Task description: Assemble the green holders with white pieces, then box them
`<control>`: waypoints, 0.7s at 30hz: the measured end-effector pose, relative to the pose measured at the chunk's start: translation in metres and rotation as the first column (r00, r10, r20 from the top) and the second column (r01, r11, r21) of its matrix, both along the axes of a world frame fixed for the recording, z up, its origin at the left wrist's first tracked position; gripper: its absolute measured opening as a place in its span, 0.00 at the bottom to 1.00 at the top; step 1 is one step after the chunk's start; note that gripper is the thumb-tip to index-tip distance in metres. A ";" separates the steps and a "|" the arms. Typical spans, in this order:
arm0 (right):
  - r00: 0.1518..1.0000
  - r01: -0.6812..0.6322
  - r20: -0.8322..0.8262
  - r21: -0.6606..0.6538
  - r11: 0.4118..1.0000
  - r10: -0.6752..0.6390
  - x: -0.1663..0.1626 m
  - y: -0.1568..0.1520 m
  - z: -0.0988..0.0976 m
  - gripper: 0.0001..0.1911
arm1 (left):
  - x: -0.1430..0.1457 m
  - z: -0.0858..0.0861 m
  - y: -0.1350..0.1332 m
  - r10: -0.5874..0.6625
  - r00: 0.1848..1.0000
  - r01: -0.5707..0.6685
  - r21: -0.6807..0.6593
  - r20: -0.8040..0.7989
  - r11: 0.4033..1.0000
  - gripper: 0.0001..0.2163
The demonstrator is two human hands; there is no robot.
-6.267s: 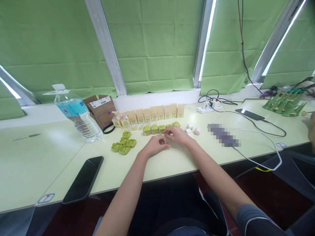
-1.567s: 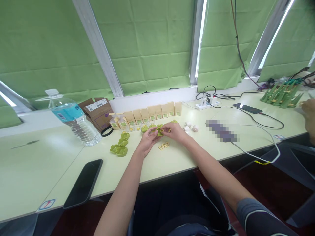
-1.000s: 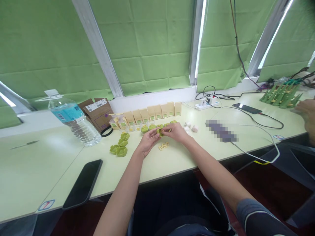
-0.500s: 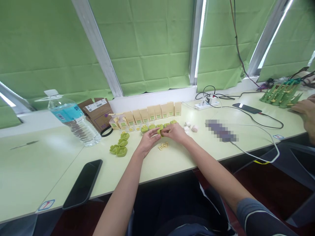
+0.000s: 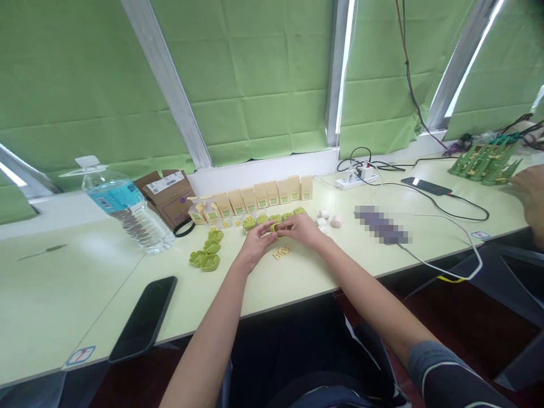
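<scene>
My left hand [image 5: 255, 242] and my right hand [image 5: 302, 229] meet over the table, fingers closed on a small green plastic shell [image 5: 275, 228] between them. Its exact shape is partly hidden by the fingers. Just below lie several thin yellow strips [image 5: 281, 253]. Behind my hands runs a row of green pieces with yellow tops [image 5: 249, 222]. To the left, several open green shells [image 5: 209, 262] sit in a curved line. Several white rounded pieces [image 5: 336, 221] rest right of my right hand.
Small cream boxes [image 5: 249, 200] line the wall beside a brown carton [image 5: 168, 198]. A water bottle [image 5: 131, 207] and a black phone [image 5: 143, 317] are at left. A power strip [image 5: 356, 180] and cables lie right, near another person's hand [image 5: 531, 195].
My hands stay almost in place, and the green shell between them has turned and shifted slightly to the left. The other person's blurred hand at right has moved a little.
</scene>
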State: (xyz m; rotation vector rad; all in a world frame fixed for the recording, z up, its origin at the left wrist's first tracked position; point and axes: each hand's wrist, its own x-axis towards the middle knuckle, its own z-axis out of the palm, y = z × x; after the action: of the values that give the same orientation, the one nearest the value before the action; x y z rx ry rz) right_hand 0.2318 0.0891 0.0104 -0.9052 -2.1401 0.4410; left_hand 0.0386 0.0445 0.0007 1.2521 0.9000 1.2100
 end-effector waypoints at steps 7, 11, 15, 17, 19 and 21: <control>0.999 -0.006 0.049 0.021 1.000 0.005 0.002 -0.002 0.001 0.08 | -0.001 -0.003 0.002 0.010 0.999 -0.008 -0.038 0.040 0.999 0.22; 0.997 0.004 0.071 0.051 0.999 -0.007 0.002 -0.006 0.005 0.08 | -0.001 -0.004 0.004 0.042 0.997 -0.039 -0.053 0.065 0.998 0.21; 0.999 0.022 -0.029 -0.011 1.000 -0.023 0.002 -0.005 0.004 0.06 | -0.001 -0.003 0.003 0.055 0.995 -0.050 -0.059 0.078 0.997 0.20; 0.997 0.018 -0.071 -0.023 1.000 -0.020 0.002 -0.004 0.003 0.06 | -0.001 -0.002 0.002 0.057 0.994 -0.051 -0.062 0.092 0.997 0.19; 0.996 0.015 -0.087 -0.026 1.000 -0.017 0.003 -0.003 0.002 0.06 | 0.000 -0.001 0.001 0.057 0.992 -0.050 -0.063 0.114 0.997 0.19; 0.995 0.020 -0.095 -0.029 0.999 -0.023 0.003 -0.002 0.002 0.06 | 0.000 -0.001 0.000 0.043 0.991 -0.034 -0.071 0.126 0.997 0.19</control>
State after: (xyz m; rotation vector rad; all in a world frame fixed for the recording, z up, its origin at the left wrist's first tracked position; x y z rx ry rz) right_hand 0.2346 0.0866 0.0128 -0.9041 -2.0403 0.4947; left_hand 0.0386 0.0446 0.0001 1.0949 0.8679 1.2641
